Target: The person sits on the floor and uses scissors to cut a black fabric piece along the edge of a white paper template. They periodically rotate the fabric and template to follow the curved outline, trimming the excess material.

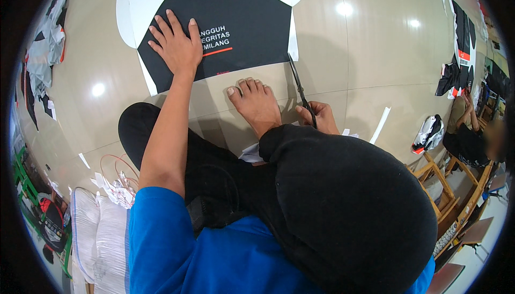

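A black printed fabric panel with a curved top, pale lettering and an orange stripe lies flat on the floor, white margins around parts of it. My left hand rests on its left half, fingers spread and palm down. In my right hand is a pair of black scissors, pointing away from me. The scissor tips meet the panel's lower right corner, beside a narrow white strip. Whether the blades are parted is hard to see. My bare foot stands just below the panel's near edge.
White offcuts lie on the tiled floor to the right. At lower left are stuffed white sacks and a tangle of scraps. Fabric piles lie far left; another person sits far right near wooden frames.
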Motion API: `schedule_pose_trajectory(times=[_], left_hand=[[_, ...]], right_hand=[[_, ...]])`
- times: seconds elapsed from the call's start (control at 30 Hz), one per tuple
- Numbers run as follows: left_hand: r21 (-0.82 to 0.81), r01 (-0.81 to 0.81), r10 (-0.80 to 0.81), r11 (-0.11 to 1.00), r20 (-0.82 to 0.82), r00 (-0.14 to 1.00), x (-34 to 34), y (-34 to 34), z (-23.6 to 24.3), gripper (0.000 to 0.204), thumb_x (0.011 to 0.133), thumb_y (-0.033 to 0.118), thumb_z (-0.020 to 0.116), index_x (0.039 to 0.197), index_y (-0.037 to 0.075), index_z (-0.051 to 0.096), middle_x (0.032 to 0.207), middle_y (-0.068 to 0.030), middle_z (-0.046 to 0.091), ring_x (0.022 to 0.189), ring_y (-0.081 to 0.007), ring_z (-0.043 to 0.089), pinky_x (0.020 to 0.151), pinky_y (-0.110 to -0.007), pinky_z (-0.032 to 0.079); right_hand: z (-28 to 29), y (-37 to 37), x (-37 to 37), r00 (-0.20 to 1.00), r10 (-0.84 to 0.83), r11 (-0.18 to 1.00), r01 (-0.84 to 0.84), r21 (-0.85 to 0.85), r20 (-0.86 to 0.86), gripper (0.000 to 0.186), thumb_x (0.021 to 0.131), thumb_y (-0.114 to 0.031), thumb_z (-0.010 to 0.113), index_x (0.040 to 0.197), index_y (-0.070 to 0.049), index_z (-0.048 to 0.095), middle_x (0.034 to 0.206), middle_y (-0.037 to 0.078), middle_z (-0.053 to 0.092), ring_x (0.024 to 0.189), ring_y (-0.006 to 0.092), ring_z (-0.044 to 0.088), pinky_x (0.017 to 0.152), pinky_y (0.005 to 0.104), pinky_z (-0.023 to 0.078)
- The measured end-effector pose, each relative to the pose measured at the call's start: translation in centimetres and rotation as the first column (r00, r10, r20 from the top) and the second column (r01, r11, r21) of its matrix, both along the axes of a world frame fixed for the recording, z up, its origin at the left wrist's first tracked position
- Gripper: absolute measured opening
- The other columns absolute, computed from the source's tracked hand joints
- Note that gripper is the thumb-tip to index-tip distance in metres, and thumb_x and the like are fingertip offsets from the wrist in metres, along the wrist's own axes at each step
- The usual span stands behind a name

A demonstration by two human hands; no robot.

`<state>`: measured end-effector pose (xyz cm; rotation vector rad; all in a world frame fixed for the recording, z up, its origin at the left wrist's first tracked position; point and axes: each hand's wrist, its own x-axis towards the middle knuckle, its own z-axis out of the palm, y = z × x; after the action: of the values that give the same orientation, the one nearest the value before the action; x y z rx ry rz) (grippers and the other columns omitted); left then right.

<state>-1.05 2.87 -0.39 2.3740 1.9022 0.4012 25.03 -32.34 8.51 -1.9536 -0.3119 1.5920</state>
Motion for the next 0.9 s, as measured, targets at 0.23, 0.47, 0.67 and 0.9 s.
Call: schedule_pose_trajectory(times=[0.23,0.47,0.67,0.9], left_hand=[[0.005,0.013,-0.013,1.0,-0.004,1.0,0.51,0.15,-0.27,0.081,0.113,0.061,0.041,0.176,0.012,0.032,0.181,-0.0263,0.025,0.167,-0.0525,0.017,0.133,-0.07,0.01],[0.01,0.008,-0.008,1.0,-0.001,1.0,0.27,0.05,-0.07,0.081,0.113,0.062,0.041,0.175,0.011,0.032,0.181,-0.0262,0.025,0.167,-0.0529,0.017,0.132,-0.07,0.011],[0.007,0.0,0.0,1.0,-0.012,1.0,0.05,0.02,-0.06,0.08,0.113,0.061,0.041,0.175,0.01,0.033,0.18,-0.0267,0.026,0.166,-0.0533,0.018,0.132,-0.071,0.012],[0.017,0.006,-0.006,1.0,-0.008,1.0,0.08,0.01,0.04,0.08,0.113,0.061,0.041,0.175,0.011,0.033,0.18,-0.0269,0.027,0.166,-0.0531,0.018,0.131,-0.072,0.012]], right_hand=[[-0.18,-0.07,-0.38,1.0,-0.015,1.0,0.015,0.0,0.002,0.041,0.097,-0.036,0.087,0.079,-0.004,0.069,0.063,0.001,0.061,0.056,0.0101,0.054,0.052,0.0292,0.038],[0.17,0.08,-0.02,1.0,-0.011,1.0,0.011,-0.008,0.002,0.04,0.097,-0.035,0.087,0.079,-0.004,0.069,0.063,0.001,0.061,0.056,0.0103,0.055,0.051,0.0292,0.038],[-0.1,0.39,-0.51,1.0,-0.013,1.0,0.013,-0.012,-0.005,0.04,0.097,-0.035,0.087,0.079,-0.004,0.069,0.063,0.002,0.061,0.055,0.0105,0.055,0.051,0.0293,0.039],[-0.26,0.46,-0.56,1.0,-0.017,1.0,0.017,-0.015,-0.012,0.039,0.097,-0.034,0.087,0.079,-0.003,0.069,0.062,0.002,0.061,0.055,0.0108,0.055,0.05,0.0294,0.039]])
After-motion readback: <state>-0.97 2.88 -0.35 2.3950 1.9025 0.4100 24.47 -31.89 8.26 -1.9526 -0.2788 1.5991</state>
